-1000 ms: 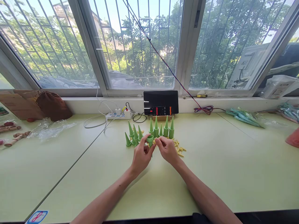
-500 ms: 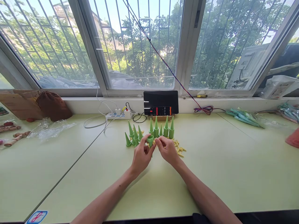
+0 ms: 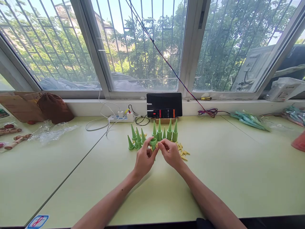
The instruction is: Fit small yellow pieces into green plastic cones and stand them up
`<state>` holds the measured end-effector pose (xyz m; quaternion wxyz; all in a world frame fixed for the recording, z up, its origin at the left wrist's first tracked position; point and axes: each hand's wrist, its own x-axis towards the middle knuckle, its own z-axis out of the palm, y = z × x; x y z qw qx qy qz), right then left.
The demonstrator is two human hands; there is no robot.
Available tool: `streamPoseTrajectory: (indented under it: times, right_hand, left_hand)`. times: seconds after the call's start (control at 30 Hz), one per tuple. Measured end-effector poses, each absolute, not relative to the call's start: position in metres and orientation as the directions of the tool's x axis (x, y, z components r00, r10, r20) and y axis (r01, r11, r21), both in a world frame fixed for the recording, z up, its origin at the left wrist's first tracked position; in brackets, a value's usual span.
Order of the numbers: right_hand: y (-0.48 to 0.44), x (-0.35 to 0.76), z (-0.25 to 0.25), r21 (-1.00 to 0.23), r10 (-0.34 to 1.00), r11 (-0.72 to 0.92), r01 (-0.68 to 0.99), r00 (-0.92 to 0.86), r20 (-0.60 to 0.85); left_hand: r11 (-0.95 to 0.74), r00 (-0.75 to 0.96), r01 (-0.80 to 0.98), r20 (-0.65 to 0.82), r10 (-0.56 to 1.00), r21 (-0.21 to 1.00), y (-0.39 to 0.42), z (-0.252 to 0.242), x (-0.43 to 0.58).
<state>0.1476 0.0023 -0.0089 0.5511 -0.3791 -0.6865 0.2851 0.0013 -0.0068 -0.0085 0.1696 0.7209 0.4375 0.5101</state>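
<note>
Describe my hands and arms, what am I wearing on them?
Both forearms are bare, no sleeves in view. The left hand and right hand wear no gloves; no ring, watch or bracelet shows. A small dark spot marks the left forearm. Dark clothing shows at the bottom edge.

My one view, head-worn, facing forward and down across the table (image 3: 226,178) toward the window (image 3: 143,47), left hand (image 3: 144,159) and right hand (image 3: 171,154) close, centred.

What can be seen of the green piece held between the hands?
The green cone looks like matte plastic. It is hollow, its round open mouth turned toward the camera and its tip hidden. The left hand pinches it over the table; the right hand touches its rim with its fingertips. Similar cones stand behind.
</note>
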Motion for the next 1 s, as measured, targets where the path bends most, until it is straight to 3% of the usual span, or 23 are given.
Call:
streamPoseTrajectory:
  times: [1.0]
  right_hand:
    - [0.0020, 0.1477, -0.0089, -0.811, 0.838, 0.546, 0.210, -0.123, 0.532]
  left_hand:
    - [-0.556, 0.118, 0.448, 0.570, 0.813, 0.700, -0.0081, -0.0070, 0.0017]
